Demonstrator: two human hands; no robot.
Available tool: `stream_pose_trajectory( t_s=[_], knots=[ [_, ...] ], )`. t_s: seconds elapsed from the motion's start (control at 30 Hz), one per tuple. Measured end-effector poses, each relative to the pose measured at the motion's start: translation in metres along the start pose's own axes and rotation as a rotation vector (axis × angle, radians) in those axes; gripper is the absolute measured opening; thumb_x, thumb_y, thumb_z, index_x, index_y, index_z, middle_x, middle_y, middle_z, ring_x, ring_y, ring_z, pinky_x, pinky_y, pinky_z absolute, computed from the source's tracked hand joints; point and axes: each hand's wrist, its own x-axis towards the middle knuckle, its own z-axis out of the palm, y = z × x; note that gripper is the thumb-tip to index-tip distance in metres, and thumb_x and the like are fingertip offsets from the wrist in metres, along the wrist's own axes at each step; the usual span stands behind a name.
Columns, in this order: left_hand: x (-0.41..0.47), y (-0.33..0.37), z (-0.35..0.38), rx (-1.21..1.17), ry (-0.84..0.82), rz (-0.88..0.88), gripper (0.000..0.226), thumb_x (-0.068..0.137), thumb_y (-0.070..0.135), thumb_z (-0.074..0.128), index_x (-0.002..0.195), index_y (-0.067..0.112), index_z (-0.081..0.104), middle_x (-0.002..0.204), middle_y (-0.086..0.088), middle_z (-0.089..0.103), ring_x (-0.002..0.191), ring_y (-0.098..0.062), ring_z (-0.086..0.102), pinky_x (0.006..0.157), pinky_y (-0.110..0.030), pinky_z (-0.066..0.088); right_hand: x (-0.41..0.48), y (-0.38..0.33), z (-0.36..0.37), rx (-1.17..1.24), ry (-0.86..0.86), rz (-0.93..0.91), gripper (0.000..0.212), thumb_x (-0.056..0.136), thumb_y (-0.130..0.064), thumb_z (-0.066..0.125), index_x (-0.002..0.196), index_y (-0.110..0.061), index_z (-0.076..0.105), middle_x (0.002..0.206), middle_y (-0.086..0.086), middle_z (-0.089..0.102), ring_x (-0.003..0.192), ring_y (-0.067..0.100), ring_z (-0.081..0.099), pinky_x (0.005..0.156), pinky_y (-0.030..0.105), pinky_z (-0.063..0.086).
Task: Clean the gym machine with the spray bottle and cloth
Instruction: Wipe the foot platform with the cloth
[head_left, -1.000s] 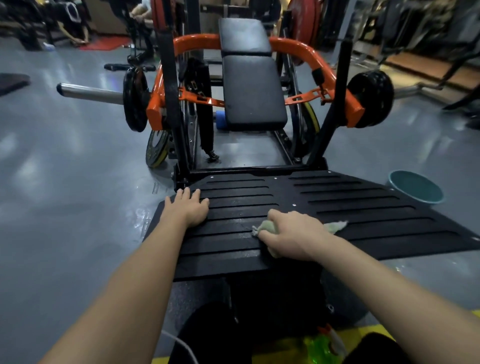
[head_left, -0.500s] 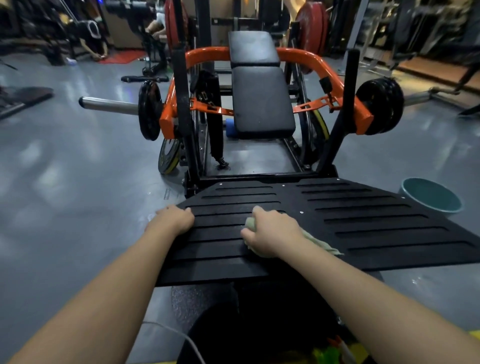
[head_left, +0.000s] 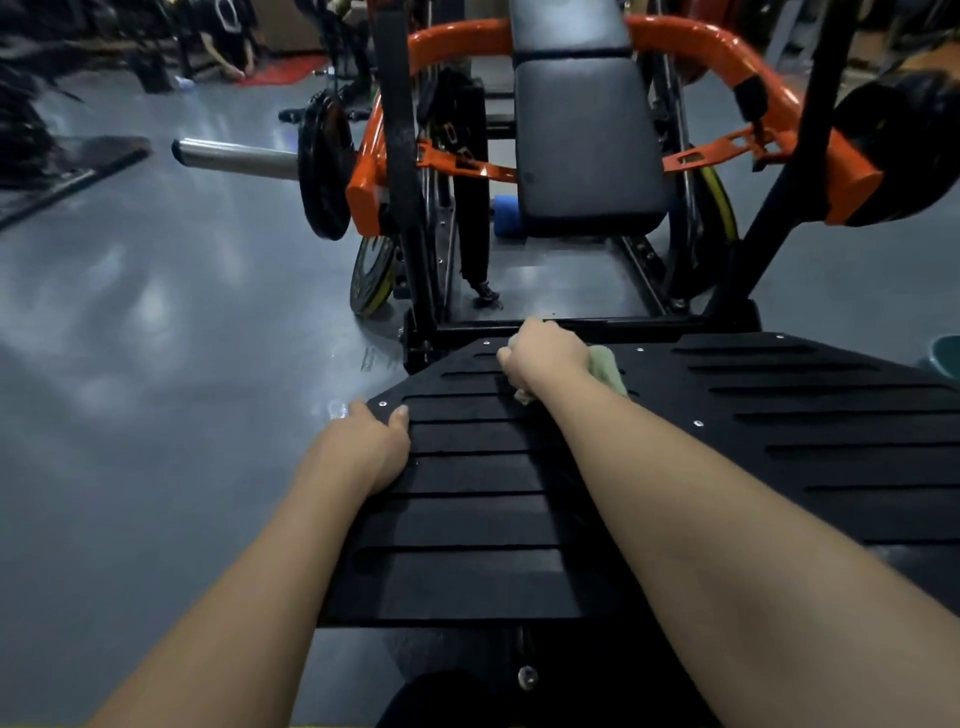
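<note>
Grey gym floor (head_left: 156, 338) all around us, and up ahead the gym machine (head_left: 696, 44), orange frame, black back pad (head_left: 587, 145). Below us its big black footplate (head_left: 779, 415), ribbed, grooves running left to right across it. Our left hand (head_left: 371, 441) grips the plate's left edge, thumb on top, fingers out of sight over the side, bracing us. Our right hand (head_left: 545, 358) is out by the far left corner, fist bunched round the pale green cloth (head_left: 605, 366) and pressing it onto the plate, the cloth's tail poking out to the right of the knuckles. So the bulk of the plate lies to the right of that hand and back toward us; we reckon the next stroke runs rightwards along the grooves, and the right hand is the nearer one for it. And no spray bottle anywhere in view
</note>
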Motion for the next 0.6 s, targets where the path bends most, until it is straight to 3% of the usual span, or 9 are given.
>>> stream_pose_trajectory(
  t_s=[0.13,0.27,0.37,0.43,0.53,0.6],
  knots=[
    [-0.003,0.004,-0.001,0.043,0.006,0.007,0.071,0.105,0.060,0.027,0.151,0.007,0.031,0.143,-0.023,0.052,0.130,-0.042,0.050,0.099,-0.044,0.040,0.034,-0.006,0.005,0.051,0.049,0.021,0.040,0.096,-0.027,0.051,0.132,-0.011,0.049,0.135,0.014,0.053,0.121,0.035,0.054,0.092,0.046,0.046],
    [-0.007,0.006,-0.006,0.026,0.009,-0.001,0.071,0.104,0.060,0.028,0.150,0.006,0.033,0.142,-0.023,0.053,0.130,-0.041,0.050,0.099,-0.044,0.040,0.043,-0.007,0.006,0.051,0.051,-0.005,0.041,0.097,-0.027,0.046,0.136,-0.012,0.047,0.137,0.014,0.049,0.125,0.035,0.050,0.096,0.048,0.043],
    [-0.006,0.005,-0.006,0.008,0.015,0.001,0.071,0.104,0.061,0.029,0.151,0.008,0.032,0.146,-0.021,0.050,0.132,-0.041,0.049,0.102,-0.046,0.040,0.042,-0.001,-0.002,0.019,-0.040,-0.025,0.042,0.092,-0.036,0.044,0.126,-0.013,0.055,0.129,0.014,0.057,0.109,0.036,0.055,0.083,0.043,0.046],
    [-0.005,0.006,-0.005,0.007,0.018,-0.005,0.071,0.104,0.060,0.029,0.151,0.008,0.033,0.150,-0.021,0.046,0.133,-0.041,0.047,0.103,-0.047,0.040,0.028,0.004,-0.013,-0.054,-0.093,-0.042,0.040,0.092,-0.039,0.041,0.119,-0.014,0.058,0.122,0.013,0.062,0.098,0.034,0.054,0.075,0.040,0.039],
    [-0.003,0.005,-0.006,-0.029,0.018,-0.002,0.070,0.103,0.061,0.031,0.149,0.008,0.036,0.150,-0.021,0.045,0.134,-0.041,0.047,0.105,-0.047,0.039,-0.006,0.011,-0.029,-0.133,-0.080,-0.059,0.035,0.095,-0.040,0.041,0.115,-0.016,0.059,0.110,0.009,0.056,0.102,0.034,0.056,0.062,0.033,0.031],
    [-0.004,0.006,-0.006,-0.031,0.000,0.001,0.071,0.103,0.061,0.033,0.148,0.006,0.036,0.148,-0.023,0.047,0.132,-0.042,0.048,0.106,-0.047,0.040,-0.030,0.017,-0.033,-0.085,-0.115,-0.070,0.038,0.093,-0.044,0.041,0.110,-0.017,0.062,0.113,0.007,0.060,0.101,0.032,0.056,0.065,0.033,0.035]
  ],
)
